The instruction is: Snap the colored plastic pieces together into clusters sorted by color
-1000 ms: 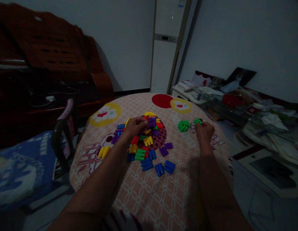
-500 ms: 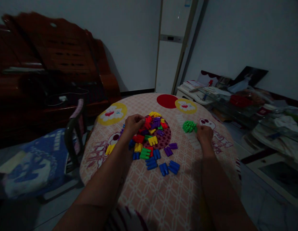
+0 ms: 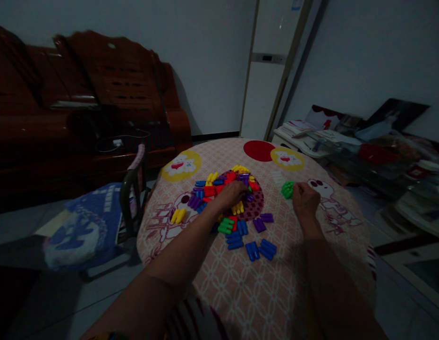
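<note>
On the round table lies a pile of plastic toy blocks in red, yellow, purple, blue and green, such as a red block [image 3: 209, 191]. My left hand [image 3: 234, 192] is down over the pile, fingers bent together, its fingertips beside a green block [image 3: 249, 188]; whatever lies under them is hidden. To the right, my right hand [image 3: 306, 200] is curled closed on its side. Its thumb side meets a bunch of small green blocks [image 3: 287, 190], partly covering it. Inside that fist nothing can be made out.
Blue blocks [image 3: 252, 251] and purple blocks [image 3: 259, 225] lie loose near the pile, and a yellow block [image 3: 178, 216] at its left. A folding chair [image 3: 129, 198] stands left of the patterned tablecloth [image 3: 248, 293]. A cluttered glass-topped cabinet [image 3: 341, 151] is on the right.
My left hand has moved right and down into the pile. My right hand brought a green piece leftward to the green bunch and stayed there. The view has turned left.
</note>
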Demonstrator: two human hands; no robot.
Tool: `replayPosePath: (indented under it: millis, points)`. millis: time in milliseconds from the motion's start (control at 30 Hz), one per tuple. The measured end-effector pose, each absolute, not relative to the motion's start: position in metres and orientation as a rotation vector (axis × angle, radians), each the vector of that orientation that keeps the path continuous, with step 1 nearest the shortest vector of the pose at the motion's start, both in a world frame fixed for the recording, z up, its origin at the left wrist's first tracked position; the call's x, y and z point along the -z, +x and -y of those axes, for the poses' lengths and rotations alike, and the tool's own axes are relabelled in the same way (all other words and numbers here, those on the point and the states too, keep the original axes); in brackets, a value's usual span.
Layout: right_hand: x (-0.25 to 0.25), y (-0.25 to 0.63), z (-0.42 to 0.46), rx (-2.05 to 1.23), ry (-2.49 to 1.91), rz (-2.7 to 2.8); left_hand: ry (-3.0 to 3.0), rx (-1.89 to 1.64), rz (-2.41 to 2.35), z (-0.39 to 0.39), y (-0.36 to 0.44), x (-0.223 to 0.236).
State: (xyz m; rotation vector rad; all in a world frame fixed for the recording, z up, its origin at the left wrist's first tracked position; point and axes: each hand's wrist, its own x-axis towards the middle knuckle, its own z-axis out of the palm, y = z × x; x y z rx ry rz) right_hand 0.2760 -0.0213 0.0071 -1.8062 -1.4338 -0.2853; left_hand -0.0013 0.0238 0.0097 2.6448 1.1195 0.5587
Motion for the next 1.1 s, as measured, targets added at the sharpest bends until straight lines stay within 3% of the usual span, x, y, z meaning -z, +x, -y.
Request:
replayPosePath:
  millis: [200,433,733,1100]
  points:
    - [-0.007,0.263,0.021,0.246,-1.754,1.502,2.854,-0.326,-1.197,-0.029,0.011,-0.003]
    - [-0.009,0.26,0.022,0.156,-1.662,1.508,2.675,-0.495,-1.037,-0.025,0.009,-0.005]
    - [-0.014,0.22,0.027,-0.821,-1.319,1.65,2.225,-0.769,-0.605,-0.004,-0.001,-0.026]
    - [-0.025,0.229,0.034,-1.087,-1.311,1.494,2.172,-0.809,-0.49,0.003,0.003,-0.029]
